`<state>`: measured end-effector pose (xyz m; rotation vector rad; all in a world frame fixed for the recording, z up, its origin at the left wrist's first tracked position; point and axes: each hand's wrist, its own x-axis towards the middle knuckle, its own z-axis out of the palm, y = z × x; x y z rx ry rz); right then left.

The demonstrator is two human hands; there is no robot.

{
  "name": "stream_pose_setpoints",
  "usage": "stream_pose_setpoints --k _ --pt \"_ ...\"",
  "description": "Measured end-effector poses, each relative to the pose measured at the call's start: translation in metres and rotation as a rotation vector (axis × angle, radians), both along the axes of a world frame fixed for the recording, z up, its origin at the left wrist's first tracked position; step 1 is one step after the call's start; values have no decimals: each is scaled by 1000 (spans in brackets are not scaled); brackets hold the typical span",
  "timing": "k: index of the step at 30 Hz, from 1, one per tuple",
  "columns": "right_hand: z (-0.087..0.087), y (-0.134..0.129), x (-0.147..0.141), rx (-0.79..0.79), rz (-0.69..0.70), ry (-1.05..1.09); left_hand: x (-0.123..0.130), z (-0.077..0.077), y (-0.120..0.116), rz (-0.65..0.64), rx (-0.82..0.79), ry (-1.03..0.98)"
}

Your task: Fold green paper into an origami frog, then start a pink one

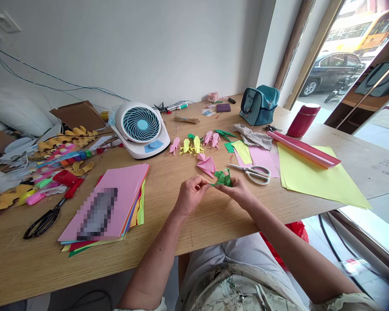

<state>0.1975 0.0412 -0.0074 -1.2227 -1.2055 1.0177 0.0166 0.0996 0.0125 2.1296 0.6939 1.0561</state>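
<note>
Holding the green folded paper (223, 178) just below and right of frame centre, pinching its thin left tip with the closed grip of the left hand (192, 192) and clasping its bulkier end with the right hand (241, 191), likewise closed. Running roughly left to right between both, mostly nearer the right. Cannot see the lower folds or most right fingertips, tucked underneath. Just beyond, see a pink folded piece (207, 165); at lower left, cannot identify a pixelated object (99, 214) on the paper stack (132, 177).

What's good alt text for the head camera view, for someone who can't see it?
Two hands hold folded green paper at a wooden table. Beyond are small pink and yellow paper figures, with a fan to their left.
</note>
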Motion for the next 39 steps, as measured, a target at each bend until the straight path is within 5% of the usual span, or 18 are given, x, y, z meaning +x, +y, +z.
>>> stream_pose_setpoints --k 11,18,26,31,39 --pt "-1 -1 -4 44 -3 7 -3 4 3 -27 161 -2" --pt "-5 3 -4 159 -134 -41 -1 -1 7 67 -140 -39" --pt "-3 -7 -6 632 -347 -492 2 -4 5 -42 -471 -62" --pt "-6 -12 -5 736 -398 -850 3 -5 5 -168 -568 -156" --pt "-8 -13 -5 720 -482 -1176 3 -7 4 -163 -569 -128"
